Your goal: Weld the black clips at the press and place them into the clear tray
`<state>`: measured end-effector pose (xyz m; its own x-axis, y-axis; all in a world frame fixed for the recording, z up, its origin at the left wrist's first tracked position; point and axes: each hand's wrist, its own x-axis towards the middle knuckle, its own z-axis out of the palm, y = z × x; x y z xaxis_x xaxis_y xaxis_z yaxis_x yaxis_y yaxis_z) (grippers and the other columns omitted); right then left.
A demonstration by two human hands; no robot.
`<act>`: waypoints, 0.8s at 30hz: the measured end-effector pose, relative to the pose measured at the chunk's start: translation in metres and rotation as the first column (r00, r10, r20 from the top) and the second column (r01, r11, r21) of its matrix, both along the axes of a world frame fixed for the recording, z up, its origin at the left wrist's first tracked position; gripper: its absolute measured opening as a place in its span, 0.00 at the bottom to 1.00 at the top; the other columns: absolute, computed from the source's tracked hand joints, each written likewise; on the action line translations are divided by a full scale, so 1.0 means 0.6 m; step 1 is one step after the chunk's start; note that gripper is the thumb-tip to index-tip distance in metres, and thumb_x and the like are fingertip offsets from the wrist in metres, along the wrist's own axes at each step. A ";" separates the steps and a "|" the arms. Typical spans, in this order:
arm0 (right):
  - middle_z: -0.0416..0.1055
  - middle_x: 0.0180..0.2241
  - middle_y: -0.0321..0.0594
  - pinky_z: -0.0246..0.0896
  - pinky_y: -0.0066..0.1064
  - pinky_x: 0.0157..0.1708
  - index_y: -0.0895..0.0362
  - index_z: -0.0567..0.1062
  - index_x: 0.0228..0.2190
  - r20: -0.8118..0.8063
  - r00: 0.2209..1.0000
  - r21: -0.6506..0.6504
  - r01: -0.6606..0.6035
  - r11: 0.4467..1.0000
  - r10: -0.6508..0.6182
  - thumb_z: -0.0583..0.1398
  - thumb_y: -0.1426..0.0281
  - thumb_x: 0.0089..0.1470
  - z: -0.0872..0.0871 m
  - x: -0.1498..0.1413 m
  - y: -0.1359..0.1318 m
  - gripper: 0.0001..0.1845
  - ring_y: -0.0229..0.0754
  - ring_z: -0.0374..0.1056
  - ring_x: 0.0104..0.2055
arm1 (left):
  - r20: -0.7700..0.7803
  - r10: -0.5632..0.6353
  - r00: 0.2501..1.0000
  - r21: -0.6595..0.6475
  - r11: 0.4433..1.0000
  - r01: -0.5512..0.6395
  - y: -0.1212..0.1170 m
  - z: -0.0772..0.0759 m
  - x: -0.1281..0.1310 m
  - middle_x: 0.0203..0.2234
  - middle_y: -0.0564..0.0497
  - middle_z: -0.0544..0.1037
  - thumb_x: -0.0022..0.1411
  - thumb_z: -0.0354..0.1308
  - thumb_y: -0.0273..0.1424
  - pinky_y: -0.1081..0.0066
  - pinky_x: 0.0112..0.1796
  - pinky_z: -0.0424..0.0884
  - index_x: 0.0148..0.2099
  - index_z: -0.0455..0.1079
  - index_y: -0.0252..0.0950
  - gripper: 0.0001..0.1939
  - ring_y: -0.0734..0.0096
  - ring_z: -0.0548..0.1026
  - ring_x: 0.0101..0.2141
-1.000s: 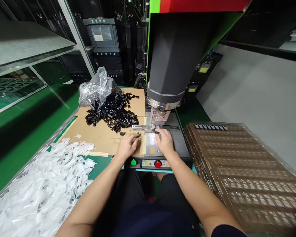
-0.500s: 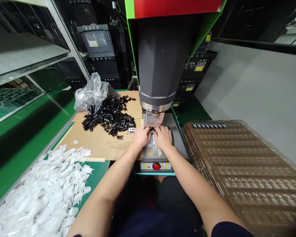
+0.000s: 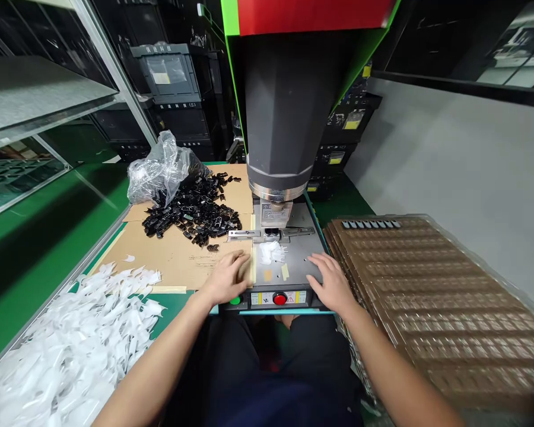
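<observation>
My left hand (image 3: 226,277) is over the left front corner of the machine's grey base (image 3: 299,261), fingers apart and holding nothing. Its thumb is close to a green button (image 3: 235,300); whether it touches cannot be told. At the right front corner, my right hand (image 3: 333,283) is also open, thumb and fingers spread. Between them on the base lies a small heap of white plastic pieces (image 3: 272,252). Behind that, a black part (image 3: 272,233) sits in a metal fixture (image 3: 244,235), directly under the machine's metal press head (image 3: 276,212).
A pile of black parts (image 3: 196,213) and a clear plastic bag (image 3: 160,169) lie on cardboard at left. Many thin white pieces (image 3: 80,344) cover the near left table. Brown trays (image 3: 427,296) are stacked at right. A red button (image 3: 279,298) is on the base front.
Both hands have left the fixture and moved apart toward me, to the base's front corners. The fixture, black part and white heap now show uncovered.
</observation>
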<state>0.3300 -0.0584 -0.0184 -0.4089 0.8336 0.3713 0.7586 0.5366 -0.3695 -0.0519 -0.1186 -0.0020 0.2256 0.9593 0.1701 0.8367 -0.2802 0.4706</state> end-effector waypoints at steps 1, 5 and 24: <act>0.67 0.68 0.46 0.58 0.57 0.71 0.49 0.69 0.68 0.039 0.999 -0.033 0.000 0.999 0.001 0.58 0.62 0.66 -0.007 0.024 -0.016 0.30 0.58 0.56 0.74 | -0.047 -0.027 0.999 -0.032 0.999 0.026 -0.019 -0.008 -0.013 0.73 0.41 0.63 0.61 0.71 0.40 0.44 0.70 0.62 0.75 0.62 0.46 0.43 0.43 0.61 0.72; 0.60 0.74 0.39 0.56 0.61 0.72 0.42 0.62 0.72 0.157 0.988 -0.103 0.018 0.995 -0.002 0.58 0.67 0.63 -0.025 0.072 -0.055 0.38 0.59 0.49 0.78 | -0.177 -0.068 0.982 -0.097 0.994 0.051 -0.056 -0.026 -0.035 0.77 0.44 0.55 0.55 0.72 0.32 0.40 0.73 0.53 0.78 0.57 0.52 0.52 0.42 0.53 0.76; 0.62 0.72 0.49 0.49 0.63 0.73 0.52 0.63 0.72 0.007 0.995 -0.014 -0.098 0.995 0.099 0.58 0.68 0.65 0.003 -0.122 0.015 0.36 0.59 0.51 0.77 | -0.039 -0.103 0.994 0.076 0.991 0.106 -0.004 -0.008 0.090 0.77 0.37 0.54 0.69 0.65 0.47 0.38 0.71 0.58 0.78 0.57 0.44 0.41 0.41 0.55 0.75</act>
